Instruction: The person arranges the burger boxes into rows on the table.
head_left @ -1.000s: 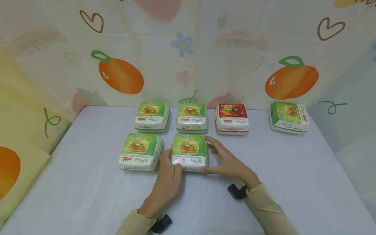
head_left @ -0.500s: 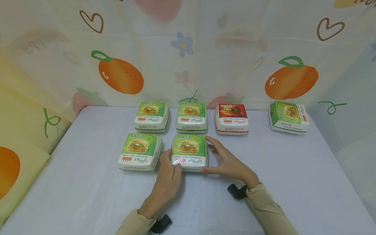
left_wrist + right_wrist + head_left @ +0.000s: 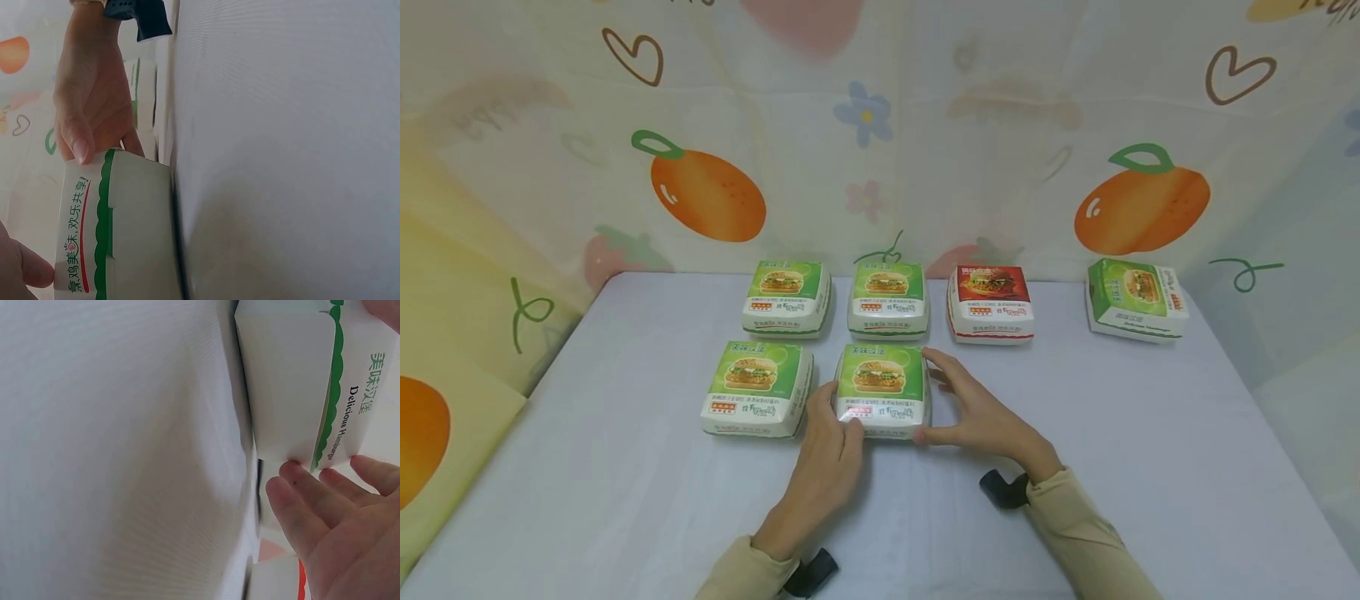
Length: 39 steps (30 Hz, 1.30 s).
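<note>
A green and white burger box [image 3: 882,390] with a burger picture sits front centre on the table, between both hands. My left hand [image 3: 827,467] holds its left side, thumb by the front left corner. My right hand [image 3: 981,417] spans the right side, thumb at the front corner and fingers toward the back. The right wrist view shows those fingertips [image 3: 294,469] at the box's far edge. In the left wrist view, the box's front face [image 3: 81,237] shows, with the right hand [image 3: 94,94] beyond it. Its base lies close along the cloth.
A matching green box [image 3: 757,387] lies just left. Behind stand two green boxes [image 3: 787,298] [image 3: 889,300], a red burger box [image 3: 990,302] and a turned green box [image 3: 1137,298] at far right. White cloth covers the table [image 3: 587,500]; a printed curtain [image 3: 925,125] hangs behind.
</note>
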{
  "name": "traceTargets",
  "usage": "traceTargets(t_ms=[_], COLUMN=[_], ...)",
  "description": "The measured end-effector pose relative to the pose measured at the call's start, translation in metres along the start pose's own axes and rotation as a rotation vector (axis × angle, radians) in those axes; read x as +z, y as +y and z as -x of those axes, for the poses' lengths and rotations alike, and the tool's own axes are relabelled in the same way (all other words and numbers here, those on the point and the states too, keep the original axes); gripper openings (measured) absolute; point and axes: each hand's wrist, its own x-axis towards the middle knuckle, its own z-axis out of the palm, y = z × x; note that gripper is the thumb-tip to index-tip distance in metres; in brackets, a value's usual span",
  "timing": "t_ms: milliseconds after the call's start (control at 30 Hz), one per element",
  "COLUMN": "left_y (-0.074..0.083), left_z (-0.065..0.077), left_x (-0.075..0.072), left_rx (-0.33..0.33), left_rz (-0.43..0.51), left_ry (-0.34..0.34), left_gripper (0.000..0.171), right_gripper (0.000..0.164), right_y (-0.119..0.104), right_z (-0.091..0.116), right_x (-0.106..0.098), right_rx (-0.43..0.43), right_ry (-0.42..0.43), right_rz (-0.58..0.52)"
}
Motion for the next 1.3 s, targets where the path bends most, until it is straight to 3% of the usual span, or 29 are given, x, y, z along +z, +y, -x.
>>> traceTargets(t_ms=[667,1100,1300], left_y=[0.001,0.003,0.004], left_z=[0.000,-0.013,-0.013], left_x=[-0.004,-0.038,-0.042], left_rx=[-0.010,-0.040,-0.051], left_rz=[0.005,0.091,0.081], left_ry=[-0.002,-0.184,-0.196], left_gripper=[0.057,0.047,0.047], right_gripper=[0.112,0.108,0.108], right_y=[0.001,0.000,0.002], right_z=[0.000,0.000,0.000], right_x=[0.000,-0.003,-0.002], right_rx=[0.022,0.016,0.018], right_ry=[-0.002,-0.006,-0.008], right_rz=[0.011,0.029,0.018])
